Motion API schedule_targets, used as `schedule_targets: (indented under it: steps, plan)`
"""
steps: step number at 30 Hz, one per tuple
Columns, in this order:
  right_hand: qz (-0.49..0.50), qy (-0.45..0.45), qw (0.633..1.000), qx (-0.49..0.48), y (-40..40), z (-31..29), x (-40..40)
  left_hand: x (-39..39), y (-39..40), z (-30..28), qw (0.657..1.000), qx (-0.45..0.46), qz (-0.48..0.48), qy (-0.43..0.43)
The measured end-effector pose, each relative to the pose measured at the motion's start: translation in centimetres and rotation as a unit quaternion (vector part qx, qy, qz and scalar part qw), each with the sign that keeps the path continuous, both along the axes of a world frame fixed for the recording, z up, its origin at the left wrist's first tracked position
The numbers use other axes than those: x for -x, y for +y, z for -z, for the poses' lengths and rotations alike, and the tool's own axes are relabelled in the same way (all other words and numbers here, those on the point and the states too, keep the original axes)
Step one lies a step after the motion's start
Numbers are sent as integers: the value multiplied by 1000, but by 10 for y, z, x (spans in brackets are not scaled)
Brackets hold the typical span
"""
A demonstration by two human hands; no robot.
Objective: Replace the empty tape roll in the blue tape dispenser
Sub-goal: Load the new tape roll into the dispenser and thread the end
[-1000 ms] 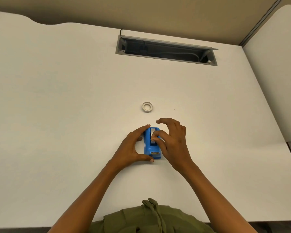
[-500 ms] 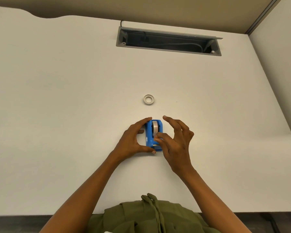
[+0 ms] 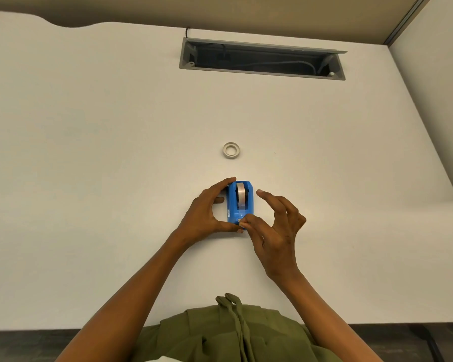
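I see the dispenser (image 3: 240,202) standing on the white desk (image 3: 89,152), roughly at the middle of it and close to the person's body. A roll (image 3: 240,193) sits upright inside the dispenser, its band of tape showing in the top opening. My left hand (image 3: 207,212) is clamped on the dispenser from its left side: the index finger reaches over the far end and the thumb presses at the near end, with a gap between palm and blue wall. My right hand (image 3: 275,231) is at the dispenser's near right corner, thumb and index finger pinched together right at the cutter end; I cannot tell whether a strip of tape is caught between them. The other right fingers (image 3: 266,196) are spread and curled in the air just right of the dispenser, not touching it. Beyond the dispenser, well apart from it, an empty core (image 3: 231,150) lies flat on the desk. Much farther back from the dispenser, an open grey cable tray (image 3: 262,60) is set into the desk, with cables inside.
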State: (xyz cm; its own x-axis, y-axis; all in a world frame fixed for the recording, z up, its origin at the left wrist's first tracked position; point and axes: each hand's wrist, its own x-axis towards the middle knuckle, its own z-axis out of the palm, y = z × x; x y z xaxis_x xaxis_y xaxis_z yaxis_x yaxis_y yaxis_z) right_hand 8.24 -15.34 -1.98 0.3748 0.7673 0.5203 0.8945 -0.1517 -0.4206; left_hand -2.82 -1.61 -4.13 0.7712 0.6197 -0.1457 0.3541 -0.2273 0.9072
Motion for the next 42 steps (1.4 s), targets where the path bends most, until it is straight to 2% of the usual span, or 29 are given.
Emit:
schedule_targets:
  steps: [12, 23, 33, 37, 42]
  plan:
    - [9, -37, 999, -8, -5, 5, 4, 1, -1, -4, 1000, 3, 3, -5]
    - [-2, -18, 1000, 7, -7, 8, 2, 0, -1, -4, 1000, 5, 1, -6]
    - [-14, -19, 998, 56, -9, 9, -1, 0, 0, -3, 1000, -1, 5, -1]
    - [-26, 19, 997, 70, -18, 11, -6, 1, 0, -5, 1000, 2, 1, 8]
    - [-11, 112, 990, 79, -32, 0, -23, 3, 1, -10, 998, 29, 20, 48]
